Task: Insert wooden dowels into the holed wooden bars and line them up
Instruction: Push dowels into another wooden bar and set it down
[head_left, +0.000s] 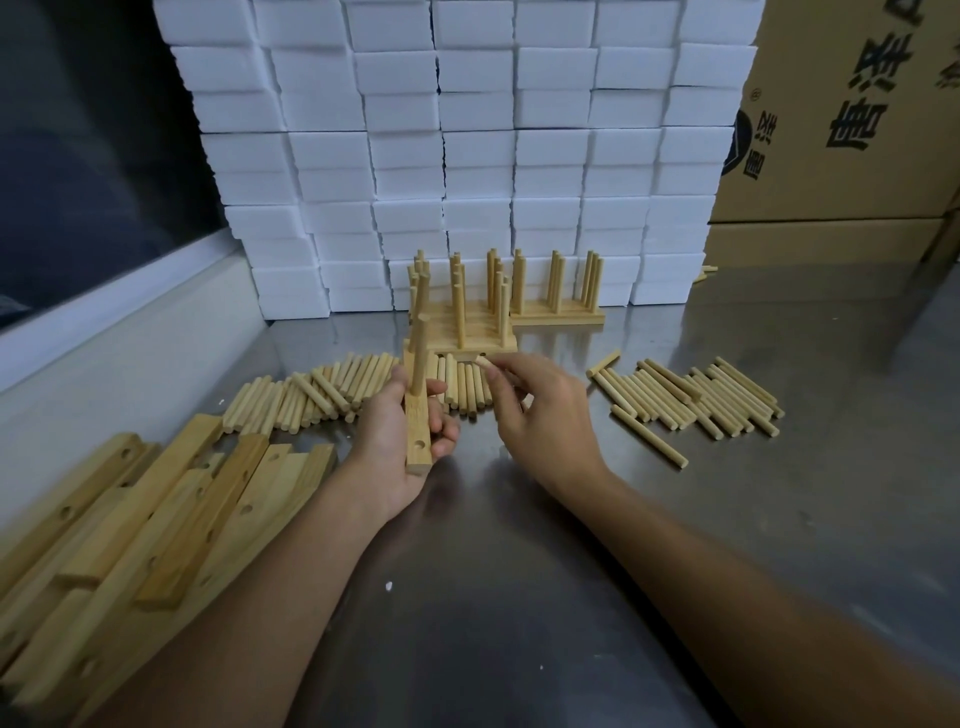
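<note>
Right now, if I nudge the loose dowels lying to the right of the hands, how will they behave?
The loose dowels look like smooth round sticks lying flat on the shiny metal table, so they would probably roll or scatter sideways. They look stiff and likely light. Some lie across others, so pushing one would likely shift its neighbours.

The cardboard box (857, 104) at upper right carries large black Chinese characters, printed sideways and partly cut off, so their wording cannot be read with certainty. Beside them sits a dark round logo with a small ® mark. Nothing else bears writing.
</note>
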